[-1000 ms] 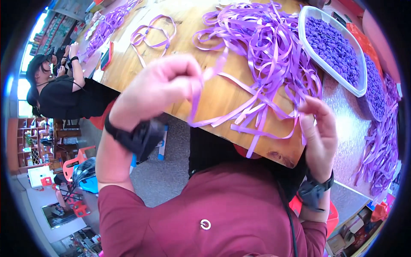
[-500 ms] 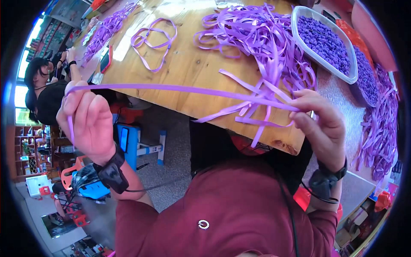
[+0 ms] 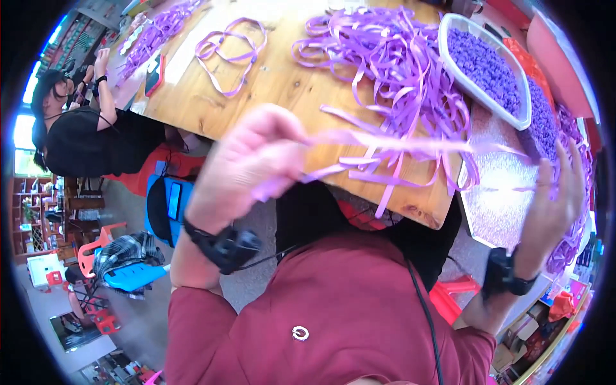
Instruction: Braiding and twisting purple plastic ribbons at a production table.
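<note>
A purple ribbon [image 3: 398, 142] stretches across the front of the wooden table, blurred by motion. My left hand [image 3: 266, 154] is closed in a pinch on its left end, and a short tail hangs below the fingers. Off the table's right corner, my right hand [image 3: 557, 199] is raised and smeared, its fingers stretched upward and apart. The ribbon's right end lies close to its thumb; whether they touch is unclear. Behind the ribbon, a large tangle of purple ribbons [image 3: 404, 70] spreads over the table, with loose ends reaching the front edge.
Purple beads [image 3: 482, 67] fill a clear plastic tub [image 3: 444, 40] at the table's right. A looped ribbon [image 3: 221, 48] and a phone [image 3: 154, 77] lie toward the left. Another person [image 3: 83, 141] sits at far left. Blue stools [image 3: 159, 212] stand below.
My left hand has swung right, toward the table's front middle, still pinching the ribbon. My right hand has moved outward to the right, its fingers going from a pinch to spread.
</note>
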Demonstrator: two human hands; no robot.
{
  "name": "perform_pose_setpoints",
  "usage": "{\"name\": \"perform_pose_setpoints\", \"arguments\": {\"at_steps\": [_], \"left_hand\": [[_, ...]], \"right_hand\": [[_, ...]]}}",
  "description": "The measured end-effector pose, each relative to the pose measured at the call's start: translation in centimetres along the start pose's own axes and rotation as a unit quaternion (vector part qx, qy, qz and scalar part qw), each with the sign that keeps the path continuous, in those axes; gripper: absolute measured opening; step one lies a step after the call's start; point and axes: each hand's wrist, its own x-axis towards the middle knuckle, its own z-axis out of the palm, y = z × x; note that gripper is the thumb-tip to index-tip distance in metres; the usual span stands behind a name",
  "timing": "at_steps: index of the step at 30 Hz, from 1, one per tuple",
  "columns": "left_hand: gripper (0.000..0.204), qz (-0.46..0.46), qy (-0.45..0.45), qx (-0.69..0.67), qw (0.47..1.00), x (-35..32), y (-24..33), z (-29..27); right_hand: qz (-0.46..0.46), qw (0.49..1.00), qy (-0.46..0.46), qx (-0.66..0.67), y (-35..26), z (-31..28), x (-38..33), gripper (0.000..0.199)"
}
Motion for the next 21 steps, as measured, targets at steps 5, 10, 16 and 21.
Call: {"name": "perform_pose_setpoints", "arguments": {"at_steps": [5,10,16,21], "left_hand": [[0.009,0.113,-0.141,0.254,0.950,2.9,0.5,5.0],[0.011,0.163,-0.154,0.276,0.935,6.3,1.7,5.3],[0.020,0.088,-0.035,0.324,0.941,13.9,5.5,-1.4],[0.026,0.061,0.037,0.444,0.893,22.3,6.5,-7.1]], "right_hand": [[0.069,0.654,-0.238,0.715,-10.4,-0.5,-0.4,0.046],[0.207,0.523,-0.284,0.777,-11.9,0.2,1.9,0.029],[0.224,0.541,-0.331,0.740,-10.9,5.6,2.7,0.016],[0.291,0.483,-0.324,0.760,-10.3,7.8,2.6,0.014]]}}
